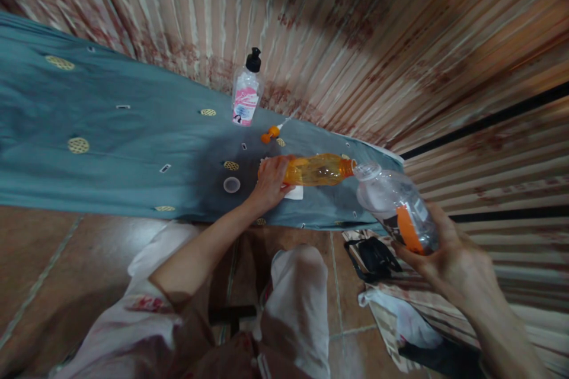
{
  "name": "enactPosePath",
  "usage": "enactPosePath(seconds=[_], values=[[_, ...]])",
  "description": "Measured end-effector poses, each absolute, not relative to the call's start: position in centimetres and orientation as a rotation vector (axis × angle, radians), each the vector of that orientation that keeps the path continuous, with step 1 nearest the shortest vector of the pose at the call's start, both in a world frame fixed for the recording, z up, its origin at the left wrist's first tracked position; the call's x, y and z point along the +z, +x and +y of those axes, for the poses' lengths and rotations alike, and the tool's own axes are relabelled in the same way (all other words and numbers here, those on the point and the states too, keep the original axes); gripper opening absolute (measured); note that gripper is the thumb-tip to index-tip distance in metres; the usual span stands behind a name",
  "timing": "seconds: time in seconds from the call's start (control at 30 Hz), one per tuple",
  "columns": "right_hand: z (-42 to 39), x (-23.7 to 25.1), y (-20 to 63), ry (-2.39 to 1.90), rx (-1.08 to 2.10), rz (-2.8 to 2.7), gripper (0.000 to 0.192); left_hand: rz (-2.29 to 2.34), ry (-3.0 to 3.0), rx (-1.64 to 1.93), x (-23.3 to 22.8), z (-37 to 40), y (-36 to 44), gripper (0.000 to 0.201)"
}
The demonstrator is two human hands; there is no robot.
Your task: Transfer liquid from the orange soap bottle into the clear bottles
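Observation:
My left hand [272, 182] is closed around the lower end of an orange see-through bottle [320, 170], which is tipped on its side with its open neck to the right. In my right hand [448, 251] is a clear plastic bottle [391, 196] with an orange and black label, slanted so its mouth meets or nearly meets the orange bottle's neck. Whether liquid passes between them I cannot tell. Beyond my left hand lies an orange pump top [272, 133] with a pale tube. A small round translucent cap [232, 184] rests left of that hand. White paper [294, 192] shows beneath the orange bottle.
A clear pump bottle [246, 95] with a black top and pink label stands at the back. The narrow table has a blue-green cloth [133, 130]. Pleated curtains [311, 41] hang behind and to the right. A black bag [376, 256] lies low at right.

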State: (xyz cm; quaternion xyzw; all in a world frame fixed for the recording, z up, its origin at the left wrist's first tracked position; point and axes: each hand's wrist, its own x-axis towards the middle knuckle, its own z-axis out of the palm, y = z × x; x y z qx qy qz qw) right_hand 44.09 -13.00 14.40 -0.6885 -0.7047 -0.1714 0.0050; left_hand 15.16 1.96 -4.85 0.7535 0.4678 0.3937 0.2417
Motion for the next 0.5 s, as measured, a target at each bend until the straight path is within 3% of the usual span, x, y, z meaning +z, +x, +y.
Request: enactPosePath(seconds=[0.5], values=[[-13.02,14.6,44.04,-2.161,-0.505,-2.213,0.077,1.265,2.06,1.054,-4.7,2.04,15.04,0.065]])
